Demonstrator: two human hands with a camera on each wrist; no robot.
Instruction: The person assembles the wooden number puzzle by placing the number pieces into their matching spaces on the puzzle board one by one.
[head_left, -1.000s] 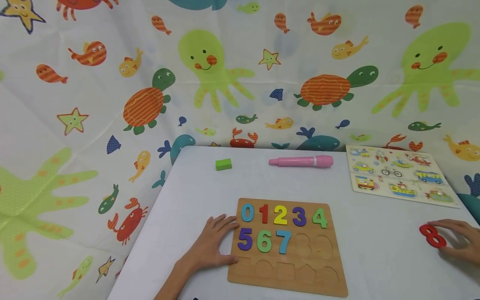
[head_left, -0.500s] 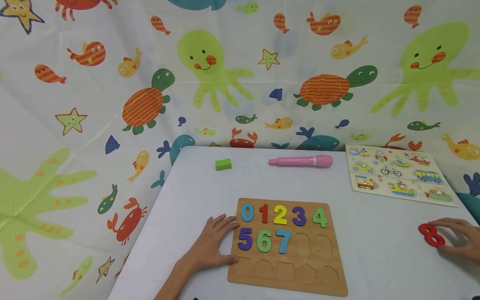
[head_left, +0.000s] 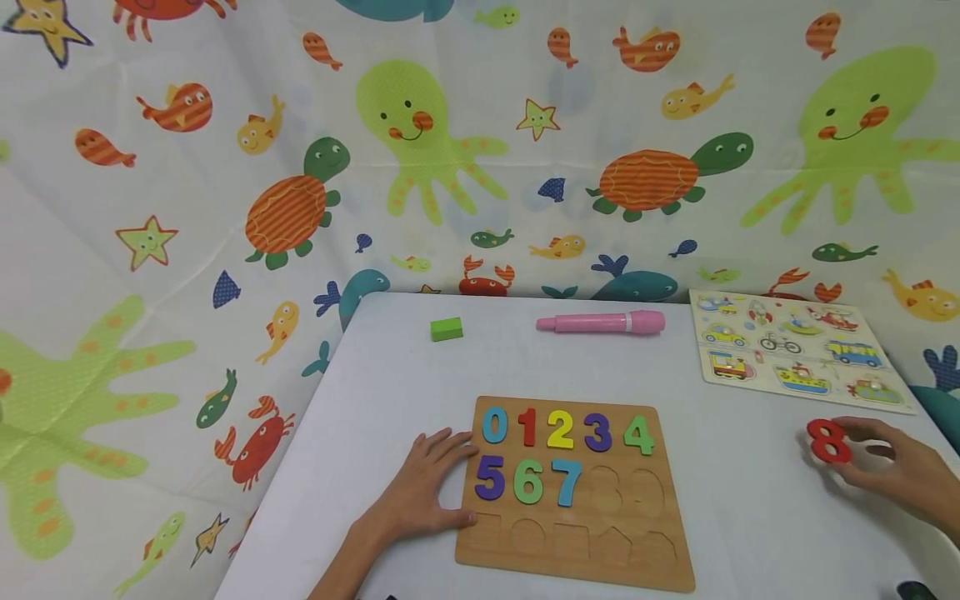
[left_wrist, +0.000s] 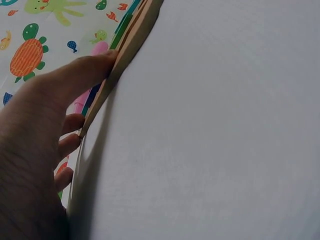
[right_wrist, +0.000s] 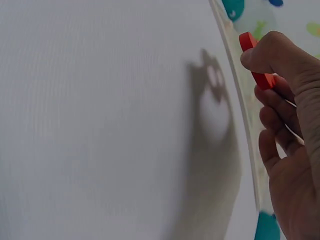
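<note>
My right hand [head_left: 896,462] pinches a red number 8 [head_left: 829,441] between thumb and fingers, above the right side of the table. In the right wrist view the red piece [right_wrist: 265,80] shows edge-on under the thumb, and its shadow falls on the tabletop. My left hand [head_left: 423,492] rests at the left edge of a wooden number board [head_left: 540,558], thumb and fingertips spread apart along that edge. Coloured numbers 0 to 7 sit in the board's upper two rows. Bare recesses show after the 7 and along the bottom row. In the left wrist view the thumb touches the board's edge [left_wrist: 125,55].
A picture puzzle board [head_left: 765,367] with vehicles lies at the back right of the white table [head_left: 360,400]. Near the back edge are a pink pen-like stick [head_left: 600,322] and a green block [head_left: 447,329]. A sea-animal curtain [head_left: 480,167] hangs behind.
My right hand has moved left and slightly up in the head view, carrying the red number 8, which has turned more upright. My left hand and the number board have stayed put.
</note>
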